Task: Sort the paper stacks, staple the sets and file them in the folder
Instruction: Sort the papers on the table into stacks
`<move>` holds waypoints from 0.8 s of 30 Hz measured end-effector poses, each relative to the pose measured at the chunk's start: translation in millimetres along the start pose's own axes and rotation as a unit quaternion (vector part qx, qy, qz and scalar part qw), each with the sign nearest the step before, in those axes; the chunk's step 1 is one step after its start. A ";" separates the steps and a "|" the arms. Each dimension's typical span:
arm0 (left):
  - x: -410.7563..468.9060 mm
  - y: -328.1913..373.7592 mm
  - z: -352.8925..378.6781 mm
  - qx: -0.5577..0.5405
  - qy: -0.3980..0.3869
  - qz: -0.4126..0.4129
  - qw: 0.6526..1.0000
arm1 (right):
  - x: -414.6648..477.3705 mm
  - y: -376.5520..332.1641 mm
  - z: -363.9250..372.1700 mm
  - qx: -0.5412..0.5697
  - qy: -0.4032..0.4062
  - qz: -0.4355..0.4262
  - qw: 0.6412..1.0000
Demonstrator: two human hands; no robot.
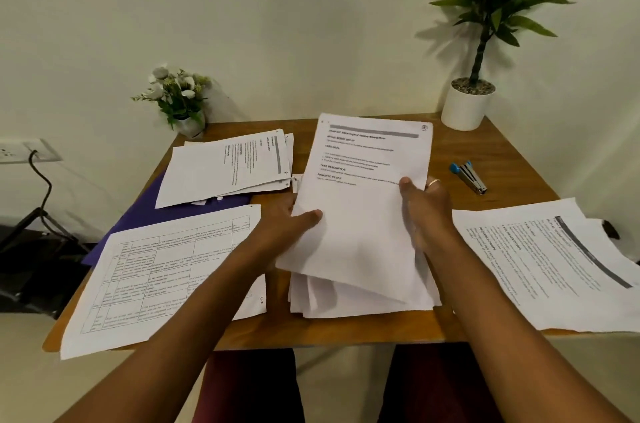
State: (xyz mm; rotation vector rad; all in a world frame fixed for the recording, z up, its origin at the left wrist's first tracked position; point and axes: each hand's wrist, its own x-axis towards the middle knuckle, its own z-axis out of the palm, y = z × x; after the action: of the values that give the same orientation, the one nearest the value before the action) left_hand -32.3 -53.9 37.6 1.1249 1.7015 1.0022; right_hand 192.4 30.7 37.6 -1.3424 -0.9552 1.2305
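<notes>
The left hand (pixel 287 225) and right hand (pixel 426 211) are pinching a white sheaf (pixel 363 214) by its side edges at centre, above a loose pile (pixel 363 301). Bare wooden table (pixel 512 159) is showing around the blue stapler (pixel 469 176) at 2 o'clock. A grid-printed sheet (pixel 166 270) is overhanging the near edge at 8 o'clock. Another stack (pixel 225 166) is overlapping the purple folder (pixel 149 211) at 10 o'clock.
</notes>
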 end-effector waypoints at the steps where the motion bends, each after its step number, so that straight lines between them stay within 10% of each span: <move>1: 0.3 0.4 -2.1 -0.038 -0.018 -0.028 0.999 | 3.2 2.1 0.4 0.026 0.007 0.011 1.000; 11: 16.4 -5.3 -60.7 -0.219 0.122 -0.065 0.966 | 4.3 15.9 15.3 0.142 -0.056 0.087 0.984; 24: 36.3 -25.4 -122.8 -0.232 0.041 -0.063 0.970 | 2.7 23.6 50.6 0.011 -0.063 0.041 0.997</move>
State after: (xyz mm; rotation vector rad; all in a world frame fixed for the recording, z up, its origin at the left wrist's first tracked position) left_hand -162.3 -46.9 46.5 0.6699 1.4721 1.2934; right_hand 141.0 38.4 16.8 -1.3089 -0.9802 1.3985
